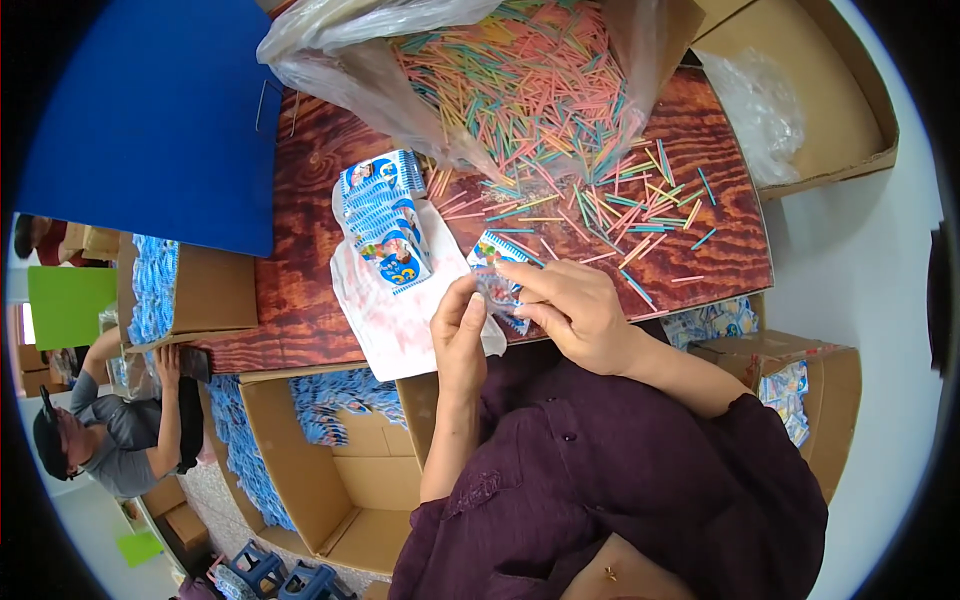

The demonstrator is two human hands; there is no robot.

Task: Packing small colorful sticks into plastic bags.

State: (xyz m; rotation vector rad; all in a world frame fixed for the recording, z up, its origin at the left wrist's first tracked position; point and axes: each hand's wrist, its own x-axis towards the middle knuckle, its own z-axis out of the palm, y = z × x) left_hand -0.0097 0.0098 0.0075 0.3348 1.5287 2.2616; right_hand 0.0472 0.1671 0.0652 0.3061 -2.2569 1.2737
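Observation:
My left hand [460, 325] pinches the near left edge of a small blue-and-white packet [492, 250] with a clear part. From the other side my right hand [580, 310] closes its fingers on the same packet, near its lower end. Pinkish bits show through the clear part; my fingers cover some of it. Left of my hands, a stack of flat blue-and-white packets [385, 215] lies on a white cloth or sheet [380, 325] with reddish stains. Thin pink, yellow, green and blue sticks [650, 215] are scattered just beyond my right hand.
A clear plastic liner [340, 45] surrounds a large heap of coloured sticks [520, 85] at the table's far side. Cardboard boxes [375, 490] stand below the table [300, 300], several with packets. At left, a person [125, 425] works beside a blue panel [150, 120].

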